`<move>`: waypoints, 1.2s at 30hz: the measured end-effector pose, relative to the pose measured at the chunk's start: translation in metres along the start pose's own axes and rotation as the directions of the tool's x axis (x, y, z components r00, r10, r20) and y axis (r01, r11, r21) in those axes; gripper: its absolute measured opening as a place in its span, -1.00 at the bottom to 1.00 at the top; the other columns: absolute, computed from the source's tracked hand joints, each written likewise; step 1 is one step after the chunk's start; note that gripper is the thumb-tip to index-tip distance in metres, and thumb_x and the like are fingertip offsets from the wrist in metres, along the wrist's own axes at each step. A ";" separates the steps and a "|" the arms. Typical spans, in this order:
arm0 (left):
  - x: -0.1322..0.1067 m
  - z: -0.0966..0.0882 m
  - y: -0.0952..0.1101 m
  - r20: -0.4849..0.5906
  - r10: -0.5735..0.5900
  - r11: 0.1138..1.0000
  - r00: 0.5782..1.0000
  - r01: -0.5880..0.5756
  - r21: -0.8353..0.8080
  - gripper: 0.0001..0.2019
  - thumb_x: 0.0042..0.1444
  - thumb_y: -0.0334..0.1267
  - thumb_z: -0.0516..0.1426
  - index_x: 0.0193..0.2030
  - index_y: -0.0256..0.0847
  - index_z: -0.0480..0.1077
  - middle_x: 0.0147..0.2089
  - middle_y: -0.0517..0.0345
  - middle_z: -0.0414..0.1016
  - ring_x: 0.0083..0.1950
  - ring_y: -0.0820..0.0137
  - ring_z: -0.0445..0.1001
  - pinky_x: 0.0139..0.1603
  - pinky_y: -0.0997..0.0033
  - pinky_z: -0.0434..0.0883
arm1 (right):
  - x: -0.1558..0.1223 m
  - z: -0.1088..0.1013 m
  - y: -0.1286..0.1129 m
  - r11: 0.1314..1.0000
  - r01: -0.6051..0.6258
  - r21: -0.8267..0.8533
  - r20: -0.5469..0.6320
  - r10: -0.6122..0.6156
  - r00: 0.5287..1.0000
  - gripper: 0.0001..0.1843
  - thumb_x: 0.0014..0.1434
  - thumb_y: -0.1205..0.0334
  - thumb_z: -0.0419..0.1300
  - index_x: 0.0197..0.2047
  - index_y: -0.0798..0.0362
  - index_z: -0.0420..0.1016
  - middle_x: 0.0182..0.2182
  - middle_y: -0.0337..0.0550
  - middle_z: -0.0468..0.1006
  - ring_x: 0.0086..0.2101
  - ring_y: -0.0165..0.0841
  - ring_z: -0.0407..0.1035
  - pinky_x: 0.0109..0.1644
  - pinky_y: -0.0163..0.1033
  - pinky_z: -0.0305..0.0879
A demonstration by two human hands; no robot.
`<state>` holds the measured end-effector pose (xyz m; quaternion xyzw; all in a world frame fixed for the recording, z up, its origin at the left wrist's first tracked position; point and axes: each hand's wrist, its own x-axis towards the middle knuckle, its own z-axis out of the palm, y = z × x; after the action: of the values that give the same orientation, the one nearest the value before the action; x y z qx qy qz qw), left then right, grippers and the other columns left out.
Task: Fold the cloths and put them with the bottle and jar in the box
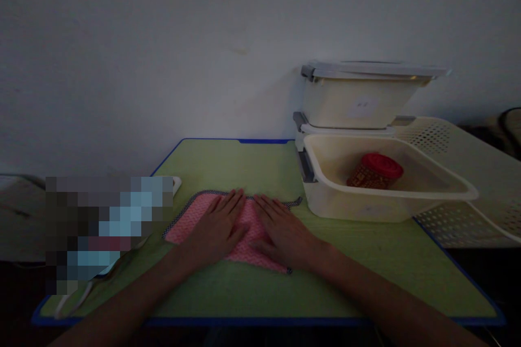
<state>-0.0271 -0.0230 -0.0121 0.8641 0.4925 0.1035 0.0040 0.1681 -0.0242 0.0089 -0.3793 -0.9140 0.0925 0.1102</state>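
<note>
A pink patterned cloth (191,225) with a dark checked border lies on the green table (228,168). My left hand (217,229) rests flat on its middle, fingers stretched out and pointing away from me. My right hand (283,232) lies flat beside it on the cloth's right part, fingers spread too. The two hands almost touch at the fingertips. Neither hand grips anything. The light is dim.
An open white plastic box (407,198) with a red-lidded jar (376,169) inside stands at the table's right, a lidded white box (362,95) behind it. A white perforated basket (468,173) lies further right. A blurred-out patch (106,222) covers something at the left. Wall behind.
</note>
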 end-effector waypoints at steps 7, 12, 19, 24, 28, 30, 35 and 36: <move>-0.005 -0.001 -0.008 0.028 -0.077 0.995 0.997 0.076 0.060 -0.47 0.21 -0.01 -0.17 0.29 -0.12 -0.03 0.34 0.08 -0.04 0.35 0.15 -0.10 0.25 0.00 -0.03 | -0.001 -0.002 0.002 1.000 0.007 -0.010 0.064 -0.006 0.998 -0.20 0.15 -0.10 -0.03 0.25 0.35 -0.01 0.25 0.20 -0.03 0.24 -0.16 -0.16 0.27 -0.03 -0.16; -0.011 -0.001 -0.021 -0.016 -0.196 0.973 0.981 0.196 0.123 -0.46 0.20 0.02 -0.17 0.28 -0.11 0.02 0.35 0.08 -0.06 0.34 0.03 -0.15 0.24 -0.02 -0.03 | -0.001 -0.001 0.003 0.999 0.023 -0.022 0.070 -0.021 0.997 -0.22 0.16 -0.09 -0.03 0.25 0.35 0.00 0.25 0.20 -0.04 0.24 -0.15 -0.18 0.27 -0.02 -0.16; -0.014 -0.001 -0.024 0.000 -0.279 0.948 0.960 0.275 0.161 -0.42 0.18 0.08 -0.16 0.29 -0.10 -0.01 0.36 0.04 -0.11 0.33 -0.09 -0.19 0.23 -0.09 -0.04 | -0.001 -0.003 0.003 1.000 0.021 -0.001 0.092 -0.021 0.996 -0.20 0.15 -0.11 -0.03 0.25 0.36 0.00 0.25 0.20 -0.05 0.24 -0.13 -0.16 0.28 -0.02 -0.16; -0.011 -0.002 -0.027 0.010 -0.265 0.952 0.964 0.260 0.159 -0.42 0.18 0.09 -0.19 0.29 -0.07 -0.04 0.36 0.08 -0.11 0.34 -0.04 -0.20 0.24 -0.08 -0.04 | -0.002 -0.005 0.005 1.000 -0.012 0.026 0.060 0.010 0.998 -0.23 0.16 -0.07 -0.02 0.23 0.38 0.03 0.24 0.24 -0.01 0.23 -0.12 -0.13 0.27 -0.01 -0.12; -0.001 -0.007 -0.035 0.059 -0.275 0.951 0.960 0.263 0.162 -0.41 0.19 0.09 -0.21 0.30 -0.10 -0.06 0.36 0.04 -0.13 0.34 -0.05 -0.21 0.24 -0.06 -0.04 | -0.003 -0.007 0.007 0.998 -0.047 0.042 -0.044 0.049 0.998 -0.33 0.20 0.06 -0.03 0.21 0.41 0.06 0.23 0.26 0.02 0.22 -0.14 -0.09 0.26 -0.03 -0.06; 0.006 -0.012 -0.037 0.087 -0.300 0.943 0.950 0.281 0.178 -0.41 0.19 0.09 -0.21 0.30 -0.13 -0.05 0.36 -0.01 -0.15 0.34 -0.07 -0.21 0.23 -0.08 -0.04 | -0.003 -0.007 0.008 0.998 -0.041 0.053 -0.083 0.045 0.996 -0.38 0.20 0.13 -0.02 0.21 0.41 0.07 0.21 0.25 0.07 0.21 -0.16 -0.05 0.25 -0.05 -0.02; 0.028 -0.025 -0.016 0.106 -0.253 0.948 0.962 0.225 0.223 -0.46 0.23 -0.04 -0.22 0.30 -0.21 -0.06 0.36 -0.10 -0.18 0.35 0.02 -0.19 0.24 -0.09 -0.09 | -0.002 -0.003 0.009 1.000 -0.017 0.016 -0.060 0.018 0.998 -0.38 0.17 0.14 0.03 0.18 0.41 0.13 0.19 0.26 0.13 0.19 -0.13 0.00 0.24 -0.04 0.00; 0.032 -0.025 -0.009 0.109 -0.219 0.959 0.970 0.193 0.208 -0.48 0.24 -0.07 -0.23 0.30 -0.22 -0.06 0.36 -0.09 -0.17 0.35 0.06 -0.19 0.25 -0.06 -0.08 | -0.002 -0.001 0.009 1.000 -0.017 0.000 -0.044 0.017 0.999 -0.35 0.16 0.12 0.04 0.18 0.43 0.12 0.19 0.27 0.11 0.19 -0.12 0.00 0.25 -0.04 -0.02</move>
<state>-0.0232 0.0069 0.0168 0.8091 0.5864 -0.0034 -0.0381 0.1755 -0.0192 0.0076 -0.3887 -0.9083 0.0848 0.1293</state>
